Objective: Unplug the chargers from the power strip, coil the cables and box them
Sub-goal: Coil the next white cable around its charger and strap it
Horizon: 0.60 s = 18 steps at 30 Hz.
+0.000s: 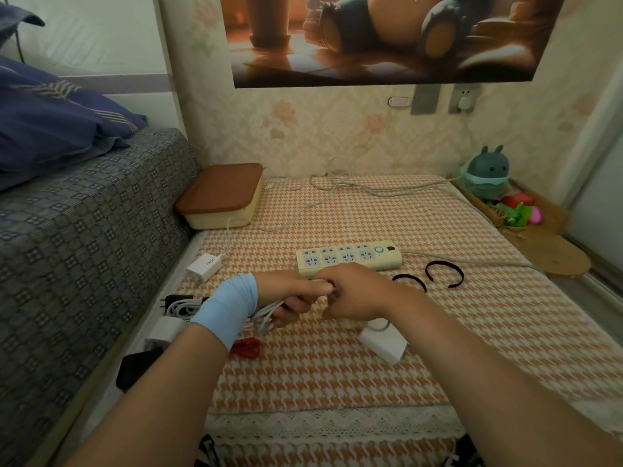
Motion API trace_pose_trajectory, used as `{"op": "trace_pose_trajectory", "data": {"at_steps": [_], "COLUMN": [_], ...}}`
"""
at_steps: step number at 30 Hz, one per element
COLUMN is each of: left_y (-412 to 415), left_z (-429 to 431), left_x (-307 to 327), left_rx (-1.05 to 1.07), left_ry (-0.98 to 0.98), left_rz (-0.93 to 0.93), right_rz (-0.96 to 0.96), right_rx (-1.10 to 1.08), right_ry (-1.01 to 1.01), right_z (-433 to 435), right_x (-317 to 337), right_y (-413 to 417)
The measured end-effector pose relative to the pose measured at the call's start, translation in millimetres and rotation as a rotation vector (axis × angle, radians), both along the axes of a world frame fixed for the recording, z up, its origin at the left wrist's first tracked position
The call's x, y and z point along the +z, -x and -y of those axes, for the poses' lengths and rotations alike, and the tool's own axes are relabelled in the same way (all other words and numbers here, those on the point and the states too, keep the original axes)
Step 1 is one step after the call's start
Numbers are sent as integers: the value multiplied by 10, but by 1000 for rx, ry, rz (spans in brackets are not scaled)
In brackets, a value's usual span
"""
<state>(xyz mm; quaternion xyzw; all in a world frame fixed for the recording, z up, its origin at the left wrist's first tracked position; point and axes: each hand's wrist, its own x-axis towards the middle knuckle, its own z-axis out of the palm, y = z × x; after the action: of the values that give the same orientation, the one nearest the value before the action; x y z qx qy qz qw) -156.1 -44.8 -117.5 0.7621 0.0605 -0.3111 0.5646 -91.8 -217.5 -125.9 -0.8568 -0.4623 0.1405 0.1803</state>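
My left hand (292, 298), with a blue band on the wrist, grips a bundle of coiled white cable (266, 315). My right hand (354, 291) meets it fingertip to fingertip and pinches the same cable. That cable's white charger brick (382, 342) lies just under my right wrist. Beyond my hands lies the cream power strip (349, 259) with nothing plugged in. A white charger (204, 264) lies to the left, its cable running to the cream box with a brown lid (219, 197). Two black cable ties (445, 273) lie right of the strip.
At the table's left edge lie a coiled white charger with a black plug (180, 306), a red cable (247, 347) and a black object (138, 367). A sofa borders the left. A toy figure (487, 173) and clutter sit at the back right. The strip's cord runs right.
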Motion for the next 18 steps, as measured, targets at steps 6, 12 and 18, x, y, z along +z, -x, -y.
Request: {"op": "trace_pose_trajectory", "data": {"at_steps": [6, 12, 18], "left_y": [21, 37, 78], "left_z": [-79, -92, -154], "left_x": [80, 53, 50], "left_rx": [-88, 23, 153], "left_ry": [-426, -379, -10], "left_rz": [225, 143, 176], "right_rz": [-198, -257, -212], "right_rx": [-135, -178, -273], "right_ry": [-114, -131, -8], "right_z": [24, 28, 115], "right_x": [-45, -53, -51], "right_y": [-121, -157, -243]}}
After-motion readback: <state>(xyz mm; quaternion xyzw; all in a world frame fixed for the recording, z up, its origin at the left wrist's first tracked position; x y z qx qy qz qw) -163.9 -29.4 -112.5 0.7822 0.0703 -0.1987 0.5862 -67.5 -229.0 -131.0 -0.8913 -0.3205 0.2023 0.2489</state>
